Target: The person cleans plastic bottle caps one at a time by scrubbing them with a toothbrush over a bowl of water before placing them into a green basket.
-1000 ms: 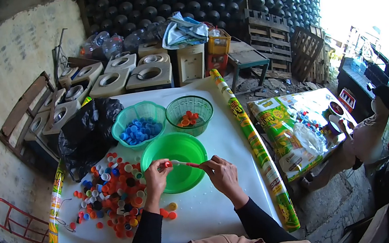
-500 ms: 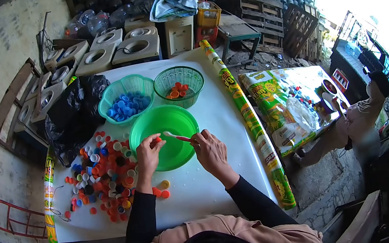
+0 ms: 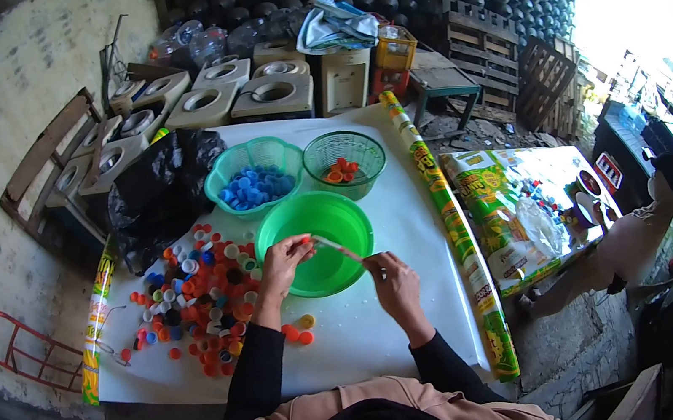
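Left grip (image 3: 280,268): pinching red cap (image 3: 306,241), mid-frame;
Right grip (image 3: 398,287): pinching toothbrush (image 3: 340,249), right of centre;
Green basin (image 3: 311,211): beneath toothbrush.

Room to the right of the bowl, crowding to its left and behind.
Bare sheet (image 3: 409,213) runs between the bowl (image 3: 311,211) and the roll (image 3: 454,228), which bounds the right side; a hand could pass there, or along the near strip between the forearms. On the left, loose caps (image 3: 204,304) block the way, with the bag (image 3: 165,198) beyond them. The pale basket (image 3: 291,153) and dark basket (image 3: 342,145) close off the far side. Left hand (image 3: 283,268), brush (image 3: 346,251) and right hand (image 3: 396,287) bar the bowl's near half; its far half is open from above.
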A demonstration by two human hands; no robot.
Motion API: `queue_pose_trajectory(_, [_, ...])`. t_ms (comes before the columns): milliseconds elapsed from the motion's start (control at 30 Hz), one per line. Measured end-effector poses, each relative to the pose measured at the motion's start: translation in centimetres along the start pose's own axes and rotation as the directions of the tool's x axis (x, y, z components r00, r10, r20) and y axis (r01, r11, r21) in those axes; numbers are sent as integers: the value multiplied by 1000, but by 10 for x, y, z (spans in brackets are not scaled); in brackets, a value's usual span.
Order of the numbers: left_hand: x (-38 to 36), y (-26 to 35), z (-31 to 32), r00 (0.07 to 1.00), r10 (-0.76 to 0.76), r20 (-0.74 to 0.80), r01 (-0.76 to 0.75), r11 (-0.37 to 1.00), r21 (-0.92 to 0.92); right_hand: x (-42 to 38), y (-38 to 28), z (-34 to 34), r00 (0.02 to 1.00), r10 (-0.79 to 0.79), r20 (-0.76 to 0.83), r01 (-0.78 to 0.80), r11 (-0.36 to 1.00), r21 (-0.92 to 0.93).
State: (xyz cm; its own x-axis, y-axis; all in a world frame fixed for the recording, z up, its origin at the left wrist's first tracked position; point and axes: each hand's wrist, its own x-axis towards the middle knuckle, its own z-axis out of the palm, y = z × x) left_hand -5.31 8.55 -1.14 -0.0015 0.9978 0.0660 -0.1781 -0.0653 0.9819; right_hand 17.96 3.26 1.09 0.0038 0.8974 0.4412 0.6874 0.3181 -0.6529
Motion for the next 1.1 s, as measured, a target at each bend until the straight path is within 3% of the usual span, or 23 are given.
queue_pose_trajectory(133, [1, -3, 1, 1000, -16, -12, 16, 1000, -16, 0, -8, -7, 998, -35, 55, 37, 999, -38])
queue_pose_trajectory(233, [0, -1, 3, 999, -11, -40, 17, 989, 146, 1, -4, -9, 999, -27, 19, 29, 995, -97])
queue_pose_trajectory(333, [0, -6, 3, 983, 176, -43, -153, 935, 321, 11, -7, -9, 998, -49, -28, 43, 984, -171])
queue_pose_trajectory(367, [-1, -5, 1, 983, 175, -45, -129, 852, 507, 12, -7, -8, 997, -60, -38, 52, 979, -197])
queue_pose_trajectory(500, [-6, -2, 5, 972, 227, -53, -161, 818, 553, 22, -1, 3, 984, -175, 46, 180, 922, -342])
queue_pose_trajectory(733, [-5, -2, 9, 970, 219, -106, -121, 813, 569, 13, -21, -16, 995, -93, -27, 90, 991, -94])
queue_pose_trajectory(800, [-2, -7, 6, 973, 220, -77, -149, 841, 521, 4, -19, -9, 999, -54, 7, 54, 995, -82])
queue_pose_trajectory(933, [-2, -9, 7, 967, 235, -96, -156, 847, 508, -3, -13, -8, 997, -16, -80, 12, 998, -55])
queue_pose_trajectory(967, [1, -17, 6, 967, 238, -96, -170, 874, 455, -5, -13, -10, 1000, -24, -13, 23, 998, -62])
queue_pose_trajectory(1100, [-4, -3, 10, 966, 247, -74, -171, 831, 529, -9, 1, -5, 994, -14, -104, 5, 997, -82])
